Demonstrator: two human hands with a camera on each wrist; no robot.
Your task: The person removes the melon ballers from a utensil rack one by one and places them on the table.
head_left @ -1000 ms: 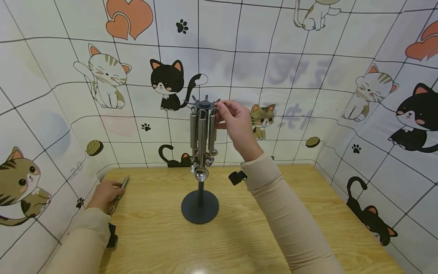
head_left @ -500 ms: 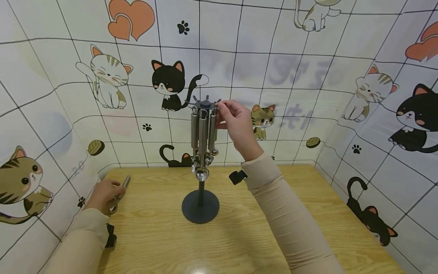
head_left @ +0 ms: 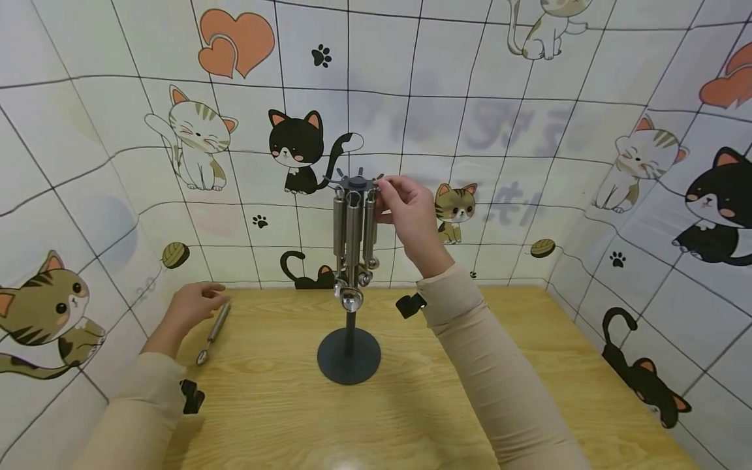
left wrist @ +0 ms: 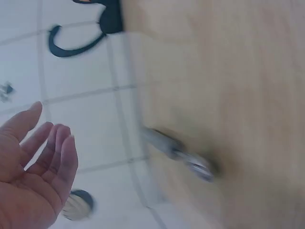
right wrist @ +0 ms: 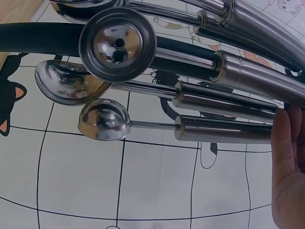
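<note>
At rack [head_left: 349, 359] top | right hand [head_left: 412, 215] pinching | left hand [head_left: 190, 305] loose, near utensil [head_left: 217, 325]

I'm standing by what looks like a screened-off booth. A pale, grid-lined sheet [head_left: 384, 52] closes in the wood-grain table [head_left: 276, 418] at the back and both sides, printed with cartoon cats [head_left: 296, 140], hearts [head_left: 249, 42], paw prints [head_left: 321, 57] and yarn balls [head_left: 175, 254]. Its lines ripple like loose cloth, and faint lettering [head_left: 511, 124] shows through. The steel utensils [head_left: 353, 228] are kitchenware, but whether this is a kitchen I can't tell.
</note>
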